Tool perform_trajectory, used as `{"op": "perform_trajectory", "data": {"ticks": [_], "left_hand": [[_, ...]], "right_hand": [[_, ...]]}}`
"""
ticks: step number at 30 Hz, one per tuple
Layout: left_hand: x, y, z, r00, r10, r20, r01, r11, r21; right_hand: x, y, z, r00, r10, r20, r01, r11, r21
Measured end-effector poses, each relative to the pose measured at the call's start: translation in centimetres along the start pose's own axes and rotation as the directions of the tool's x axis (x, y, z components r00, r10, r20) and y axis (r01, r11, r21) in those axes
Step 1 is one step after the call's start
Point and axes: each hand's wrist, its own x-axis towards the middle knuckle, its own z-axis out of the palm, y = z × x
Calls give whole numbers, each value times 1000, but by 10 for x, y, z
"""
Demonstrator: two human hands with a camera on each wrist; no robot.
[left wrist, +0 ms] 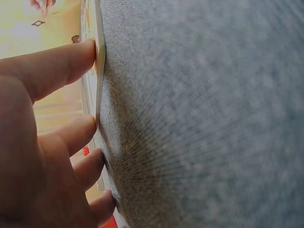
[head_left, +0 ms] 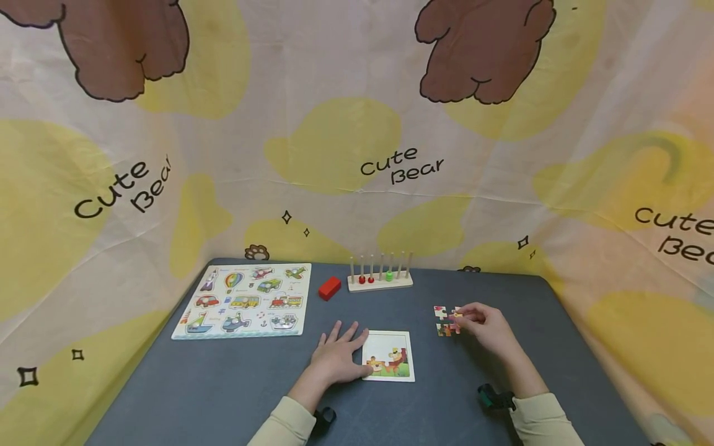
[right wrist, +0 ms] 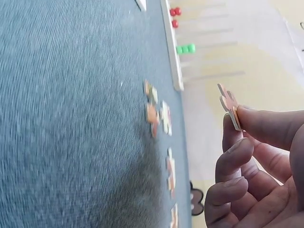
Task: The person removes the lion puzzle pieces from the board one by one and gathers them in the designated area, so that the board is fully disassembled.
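A square puzzle board [head_left: 386, 342] lies on the dark table, its lower half filled with cartoon animal pieces. My left hand [head_left: 333, 360] spreads over its left side, thumb on the lower left corner and index fingertip by the upper left corner. In the left wrist view straight fingers [left wrist: 61, 71] touch the thin board edge. My right hand [head_left: 492, 327] pinches a puzzle piece [right wrist: 230, 105] between thumb and index finger, raised off the table. Beneath and beside that hand are several loose jigsaw pieces [head_left: 444, 329].
A large picture board of vehicles [head_left: 259, 322] lies at the back left. Beside it sit a red block [head_left: 330, 288] and a white peg stand [head_left: 380, 285] with red and green beads. A patterned cloth [head_left: 334, 210] hangs behind the table.
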Motion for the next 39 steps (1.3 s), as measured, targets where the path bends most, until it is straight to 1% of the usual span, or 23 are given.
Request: {"op": "perform_trajectory", "data": {"ticks": [5,10,15,19,24,29,35,39], "left_hand": [[-1,0,0,1000,-2,1,2,1000,-2],[0,-1,1,1000,-1,2,1,1000,2],[0,-2,1,1000,-4,4,4,1000,-6],[0,-1,0,1000,12,1,-12,1000,-4],[-1,1,0,1000,29,-8,-29,1000,8],[-2,2,1,999,30,-22,-30,999,17],[-1,1,1,999,33,-21,-33,999,15],[-2,0,0,999,32,-16,-32,999,12]], "right_hand": [[3,10,-3,1000,31,2,-31,999,-33],[6,18,-4,999,45,-8,-45,995,-84],[7,24,-5,998,68,7,-66,993,-102],[9,30,-5,997,80,16,-77,989,-124],[11,36,-4,996,90,0,-88,976,-199],[12,36,-4,996,83,-21,-85,966,-244],[11,30,-5,996,72,-44,-80,967,-243],[9,22,-6,999,33,-39,-41,969,-243]]}}
